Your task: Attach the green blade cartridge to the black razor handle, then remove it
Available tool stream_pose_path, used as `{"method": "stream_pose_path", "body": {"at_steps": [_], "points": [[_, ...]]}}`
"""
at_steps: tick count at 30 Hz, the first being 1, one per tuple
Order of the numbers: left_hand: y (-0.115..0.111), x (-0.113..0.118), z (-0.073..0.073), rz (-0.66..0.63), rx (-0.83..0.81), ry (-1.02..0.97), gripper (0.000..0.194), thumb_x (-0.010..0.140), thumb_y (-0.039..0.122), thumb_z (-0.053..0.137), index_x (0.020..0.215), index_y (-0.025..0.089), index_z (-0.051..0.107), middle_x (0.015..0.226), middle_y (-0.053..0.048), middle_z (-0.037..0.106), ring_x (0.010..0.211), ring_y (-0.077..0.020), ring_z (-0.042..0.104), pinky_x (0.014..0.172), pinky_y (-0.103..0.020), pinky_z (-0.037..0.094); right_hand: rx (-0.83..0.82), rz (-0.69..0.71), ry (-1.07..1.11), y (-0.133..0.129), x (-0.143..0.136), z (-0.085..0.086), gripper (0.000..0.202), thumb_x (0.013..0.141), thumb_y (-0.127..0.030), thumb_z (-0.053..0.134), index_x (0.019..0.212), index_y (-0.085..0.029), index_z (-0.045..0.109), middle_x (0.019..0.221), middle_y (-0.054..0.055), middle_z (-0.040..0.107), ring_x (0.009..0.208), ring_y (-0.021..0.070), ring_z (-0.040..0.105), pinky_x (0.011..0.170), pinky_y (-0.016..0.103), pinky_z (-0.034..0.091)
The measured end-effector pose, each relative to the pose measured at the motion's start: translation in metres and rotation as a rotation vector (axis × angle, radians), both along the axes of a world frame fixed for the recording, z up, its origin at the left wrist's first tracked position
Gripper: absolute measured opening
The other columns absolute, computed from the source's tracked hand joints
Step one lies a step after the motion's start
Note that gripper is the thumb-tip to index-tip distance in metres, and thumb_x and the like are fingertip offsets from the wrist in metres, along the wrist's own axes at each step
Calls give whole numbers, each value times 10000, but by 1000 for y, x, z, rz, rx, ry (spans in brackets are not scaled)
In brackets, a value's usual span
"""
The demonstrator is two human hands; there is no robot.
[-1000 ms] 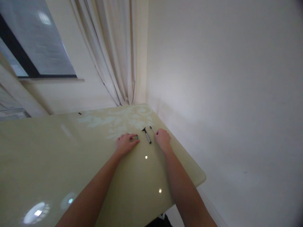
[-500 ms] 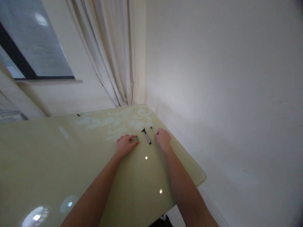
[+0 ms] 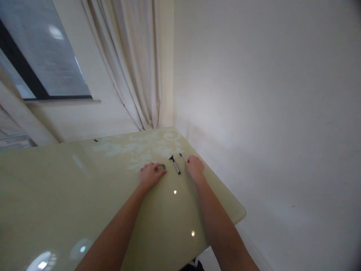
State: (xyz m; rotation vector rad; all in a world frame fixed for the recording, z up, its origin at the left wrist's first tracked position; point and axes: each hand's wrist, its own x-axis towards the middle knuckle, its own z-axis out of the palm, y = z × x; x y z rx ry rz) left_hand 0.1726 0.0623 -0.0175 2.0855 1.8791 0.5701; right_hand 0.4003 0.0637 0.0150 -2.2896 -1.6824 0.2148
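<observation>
A small dark green object (image 3: 164, 167) is held between the thumb and forefinger of my left hand (image 3: 150, 174), low over the table. Right of it lies a razor (image 3: 176, 166) with a black head and a grey handle, touched by neither hand. My right hand (image 3: 194, 166) is closed around the near end of a thin white stick (image 3: 183, 157) with a dark tip, which points up and to the left. The fingers hide the rest of the stick.
The glossy pale green table (image 3: 84, 195) ends at a rounded corner on the right, beside a white wall (image 3: 267, 113). A small black item (image 3: 96, 140) lies near the far edge. Behind stand a curtain (image 3: 132, 64) and a window (image 3: 62, 56).
The whole view has shifted slightly, so the table sits a little lower. Both hands keep their hold, and the razor stays in place between them.
</observation>
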Motion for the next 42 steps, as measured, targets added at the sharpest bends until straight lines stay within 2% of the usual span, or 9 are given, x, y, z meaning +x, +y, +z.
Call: {"method": "stream_pose_path", "body": {"at_steps": [14, 20, 22, 24, 26, 30, 34, 38, 42], "points": [[1, 5, -1, -5, 50, -8, 410, 878, 545, 689, 1214, 325, 775, 1027, -69, 738, 1102, -306, 635, 999, -452, 403, 19, 3, 19, 1, -2, -2, 207, 966, -269, 595, 1062, -178, 754, 1123, 148, 753, 1057, 276, 724, 818, 317, 527], [-15, 0, -1, -74, 53, -102, 474, 867, 438, 731, 1303, 254, 708, 1011, -57, 743, 1004, -249, 675, 958, -398, 458, 204, 26, 76, -1, -9, 10, 243, 1031, -360, 541, 1047, -206, 729, 1079, 94, 752, 979, 212, 702, 762, 271, 466], [-34, -8, -3, -160, 52, -134, 349, 874, 373, 728, 1198, 244, 739, 982, -42, 742, 941, -211, 681, 916, -344, 486, 273, 110, 136, -3, -20, 13, 256, 1041, -365, 529, 1022, -205, 729, 1019, 72, 756, 909, 188, 687, 741, 259, 439], [-61, -19, -7, -322, 66, -180, 162, 943, 329, 640, 945, 214, 754, 923, -53, 731, 895, -200, 675, 861, -325, 505, 311, 260, 214, -9, -38, 12, 252, 1032, -359, 553, 985, -194, 737, 925, 49, 752, 834, 166, 659, 726, 250, 414], [-90, -31, -12, -445, 93, -206, 222, 994, 344, 583, 877, 215, 720, 892, -55, 720, 875, -205, 667, 836, -338, 519, 282, 446, 297, -20, -62, 7, 245, 1016, -346, 589, 937, -174, 745, 838, 31, 730, 759, 149, 620, 698, 245, 391], [-128, -50, -17, -498, 227, -182, 282, 1031, 355, 530, 839, 230, 695, 873, -73, 731, 866, -220, 680, 818, -358, 568, 130, 806, 588, -54, -110, -4, 251, 983, -369, 657, 883, -155, 740, 704, -17, 646, 653, 118, 539, 629, 227, 369], [-126, -62, -18, -561, 456, -65, 265, 1005, 258, 519, 879, 246, 752, 918, -95, 784, 891, -246, 732, 806, -360, 609, 86, 1013, 709, -80, -130, -6, 217, 952, -381, 710, 915, -169, 735, 807, -12, 634, 741, 125, 548, 678, 223, 395], [-117, -67, -22, -651, 573, 145, 280, 942, 134, 508, 1003, 232, 763, 996, -106, 799, 933, -263, 746, 844, -381, 611, 124, 1054, 617, -82, -126, -6, 213, 965, -381, 690, 913, -175, 705, 810, -13, 582, 756, 131, 525, 697, 230, 383], [-117, -67, -29, -648, 645, 264, 351, 910, 56, 485, 1090, 218, 740, 1043, -106, 795, 980, -270, 739, 904, -421, 585, 139, 1060, 542, -78, -122, -10, 327, 1004, -393, 623, 765, -171, 644, 755, -21, 532, 733, 128, 493, 692, 234, 365]]}}
